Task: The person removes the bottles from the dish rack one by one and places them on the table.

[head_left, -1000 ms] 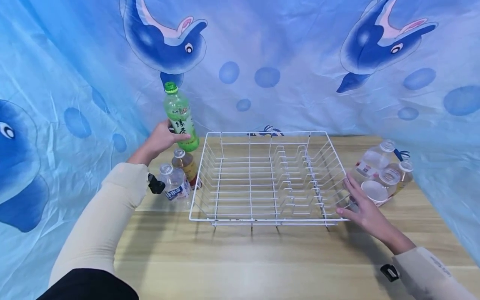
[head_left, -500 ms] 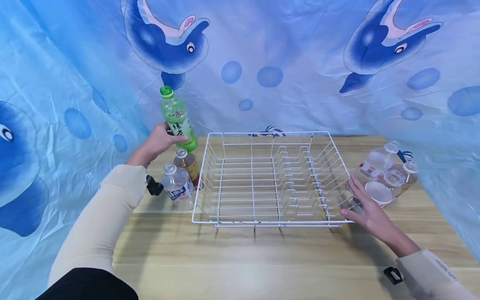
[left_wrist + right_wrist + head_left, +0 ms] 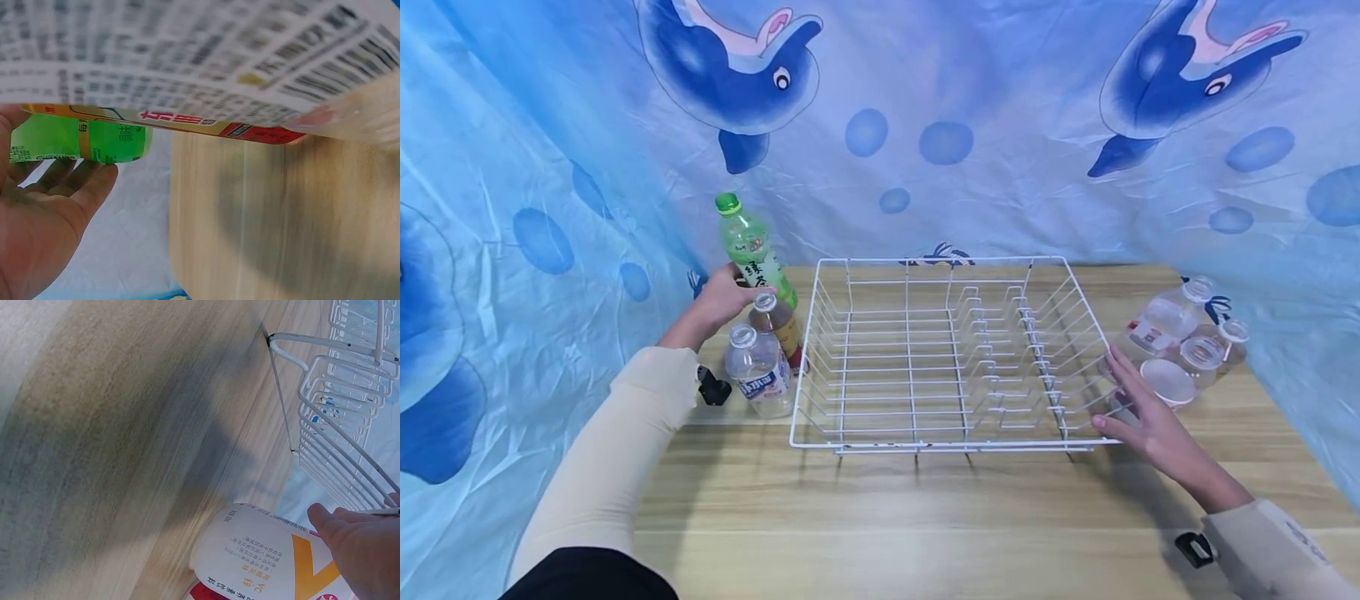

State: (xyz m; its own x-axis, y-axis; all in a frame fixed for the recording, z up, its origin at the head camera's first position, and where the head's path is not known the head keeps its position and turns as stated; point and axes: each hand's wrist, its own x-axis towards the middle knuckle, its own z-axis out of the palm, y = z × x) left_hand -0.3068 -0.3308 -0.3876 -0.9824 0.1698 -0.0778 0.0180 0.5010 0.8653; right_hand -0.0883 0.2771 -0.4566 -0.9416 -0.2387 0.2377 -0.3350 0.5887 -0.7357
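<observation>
My left hand [image 3: 721,302] holds a green tea bottle [image 3: 756,257], upright with its green cap on, at the back left. In the left wrist view the fingers curl under the bottle's green lower part [image 3: 81,134]. Close in front stand a clear bottle with a blue-and-white label [image 3: 758,371] and an amber drink bottle [image 3: 777,327]. A white wire dish rack [image 3: 910,379] stands mid-table. At its right rim, my right hand [image 3: 1157,429] grips the wire, its thumb over the inside; some fingers are hidden.
Several bottles crowd right of the rack, including a clear one [image 3: 1168,321] and a white-labelled one [image 3: 262,556]. The wooden table [image 3: 880,517] extends in front. A blue dolphin-print curtain [image 3: 1000,200] encloses the back and sides.
My left hand has lowered the green tea bottle slightly towards the table. My right hand stays at the rack's rim. The head view has shifted a little.
</observation>
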